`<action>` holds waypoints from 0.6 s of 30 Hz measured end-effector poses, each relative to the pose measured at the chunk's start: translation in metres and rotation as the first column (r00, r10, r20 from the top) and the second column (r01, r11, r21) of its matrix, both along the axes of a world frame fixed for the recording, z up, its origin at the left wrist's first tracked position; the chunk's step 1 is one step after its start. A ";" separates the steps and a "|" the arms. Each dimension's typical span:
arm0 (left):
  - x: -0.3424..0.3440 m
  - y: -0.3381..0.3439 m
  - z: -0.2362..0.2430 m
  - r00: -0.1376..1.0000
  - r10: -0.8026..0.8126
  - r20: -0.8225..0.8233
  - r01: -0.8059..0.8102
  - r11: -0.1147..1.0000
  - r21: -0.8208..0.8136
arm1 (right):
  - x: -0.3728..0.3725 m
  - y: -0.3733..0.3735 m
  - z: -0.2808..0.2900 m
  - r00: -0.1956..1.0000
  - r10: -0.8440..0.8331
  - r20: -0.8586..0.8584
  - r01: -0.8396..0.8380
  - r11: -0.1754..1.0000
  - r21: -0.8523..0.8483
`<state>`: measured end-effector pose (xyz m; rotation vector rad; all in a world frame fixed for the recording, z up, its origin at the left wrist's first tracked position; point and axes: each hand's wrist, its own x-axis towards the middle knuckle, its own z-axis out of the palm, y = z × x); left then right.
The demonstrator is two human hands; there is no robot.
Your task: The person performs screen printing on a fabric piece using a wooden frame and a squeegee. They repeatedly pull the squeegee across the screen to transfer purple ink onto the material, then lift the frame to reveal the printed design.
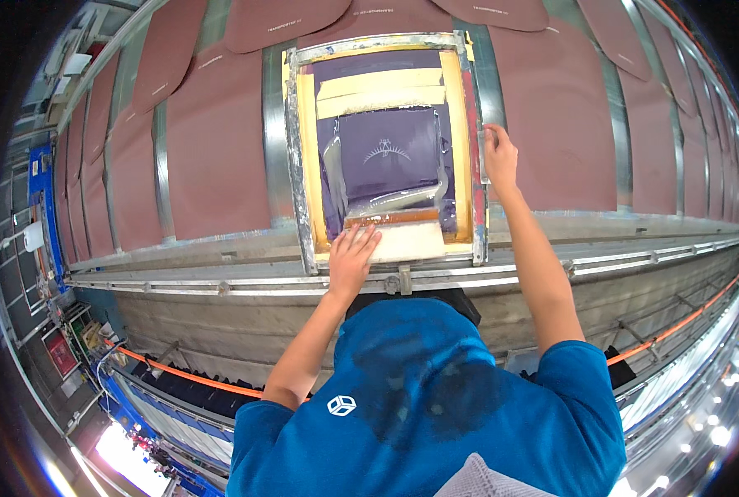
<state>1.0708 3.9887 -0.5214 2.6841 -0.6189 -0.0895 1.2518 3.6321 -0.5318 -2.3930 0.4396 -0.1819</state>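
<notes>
A screen printing frame (295, 157) with a paint-smeared metal border lies on a long table before me. Its dark purple mesh (386, 132) carries a small pale curved design, with yellowish tape (378, 93) along its edges. Across the near end of the mesh rests a squeegee (411, 236) with a pale handle and a brown blade. My left hand (357, 253) is closed over the squeegee's left part. Whitish glossy ink (398, 199) lies just beyond the blade. My right hand (501, 157) is at the frame's right edge, fingers curled together; what they grip is hidden.
Maroon flat panels (552, 116) lie in a row on both sides of the frame, with metal strips (277, 141) between them. A metal rail (187, 287) runs along the table's near edge, close to my body. An orange tube (195, 379) runs behind me.
</notes>
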 end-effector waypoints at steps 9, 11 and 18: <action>0.230 0.005 0.043 0.974 0.119 -0.192 -0.124 0.992 -0.016 | 0.059 0.084 0.086 0.661 0.703 -0.263 -0.751 0.621 -0.225; 0.256 0.000 0.040 0.982 0.104 -0.156 -0.112 0.993 -0.045 | 0.077 0.093 0.059 0.715 0.629 -0.305 -0.698 0.667 -0.259; 0.150 -0.008 0.009 0.991 0.085 0.103 -0.070 0.988 -0.139 | -0.038 0.094 0.027 0.792 0.605 0.084 -0.573 0.783 -0.243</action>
